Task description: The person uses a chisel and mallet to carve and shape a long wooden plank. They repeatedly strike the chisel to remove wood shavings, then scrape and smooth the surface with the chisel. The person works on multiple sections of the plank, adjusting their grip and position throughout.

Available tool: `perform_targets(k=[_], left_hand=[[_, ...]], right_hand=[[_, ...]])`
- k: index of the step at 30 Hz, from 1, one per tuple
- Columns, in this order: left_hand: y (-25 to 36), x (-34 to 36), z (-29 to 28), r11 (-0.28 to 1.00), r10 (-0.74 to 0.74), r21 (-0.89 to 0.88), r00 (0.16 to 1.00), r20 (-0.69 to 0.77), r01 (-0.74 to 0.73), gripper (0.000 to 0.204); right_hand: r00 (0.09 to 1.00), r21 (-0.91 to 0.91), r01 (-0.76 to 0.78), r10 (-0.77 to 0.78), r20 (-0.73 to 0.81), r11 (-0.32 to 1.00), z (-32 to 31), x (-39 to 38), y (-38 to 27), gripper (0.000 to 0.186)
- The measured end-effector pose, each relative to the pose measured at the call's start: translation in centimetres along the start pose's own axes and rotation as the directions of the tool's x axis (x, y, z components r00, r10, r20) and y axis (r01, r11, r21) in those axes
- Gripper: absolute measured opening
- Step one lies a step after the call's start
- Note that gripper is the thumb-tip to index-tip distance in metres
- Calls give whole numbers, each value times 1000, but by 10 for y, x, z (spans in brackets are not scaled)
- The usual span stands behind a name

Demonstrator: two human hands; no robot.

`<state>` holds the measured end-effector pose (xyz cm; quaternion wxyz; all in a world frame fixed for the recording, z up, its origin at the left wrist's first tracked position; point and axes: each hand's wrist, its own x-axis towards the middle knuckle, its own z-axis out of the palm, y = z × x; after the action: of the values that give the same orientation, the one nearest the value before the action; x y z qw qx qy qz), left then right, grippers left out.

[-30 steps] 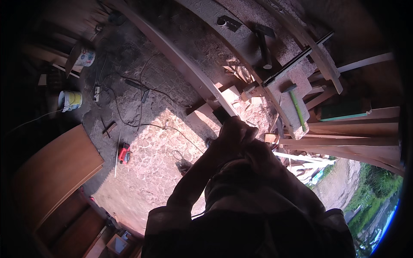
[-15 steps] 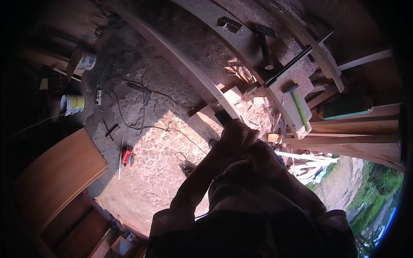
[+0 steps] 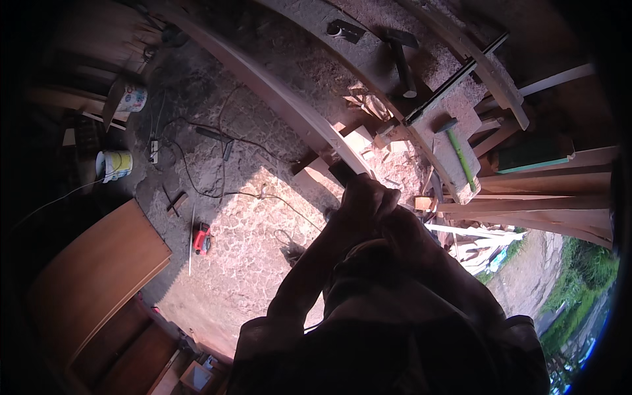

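Observation:
A long pale wooden beam (image 3: pixel 276 89) runs from the top left down to my hands near the middle of the view. My left hand (image 3: pixel 361 197) is closed at the beam's near end, beside a small dark object (image 3: pixel 339 172) that I cannot make out clearly. My right hand (image 3: pixel 390 220) is closed just behind and right of my left hand, partly in shadow; whatever it holds is hidden. My forearms come up from the lower edge on either side of my dark-clothed body.
A green-handled hammer (image 3: pixel 461 155), a dark hammer (image 3: pixel 403 72) and curved boards (image 3: pixel 441 178) lie right. A red power tool (image 3: pixel 202 238), cables (image 3: pixel 260 196) and a bucket (image 3: pixel 112 168) are on the floor (image 3: pixel 243 263). Plywood sheets (image 3: pixel 102 263) stand left; outdoors shows lower right.
My hands and forearms have shifted slightly right in the picture, along with the red tool, plywood and bucket. Both hands keep their closed pose at the beam's end.

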<state>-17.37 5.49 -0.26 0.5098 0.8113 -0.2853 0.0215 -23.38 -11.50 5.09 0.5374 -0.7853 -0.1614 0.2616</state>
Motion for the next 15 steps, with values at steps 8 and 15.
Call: perform_targets(k=[8, 15], left_hand=[[-1, -2, 2, 994, 109, 33, 992, -59, -107, 28], [-10, -7, 2, 993, 107, 41, 988, 113, -112, 18]], right_hand=[[993, 38, 114, -112, -42, 993, 5, 1, 9, 15], [998, 147, 18, -9, -61, 989, 10, 11, 10, 13]])
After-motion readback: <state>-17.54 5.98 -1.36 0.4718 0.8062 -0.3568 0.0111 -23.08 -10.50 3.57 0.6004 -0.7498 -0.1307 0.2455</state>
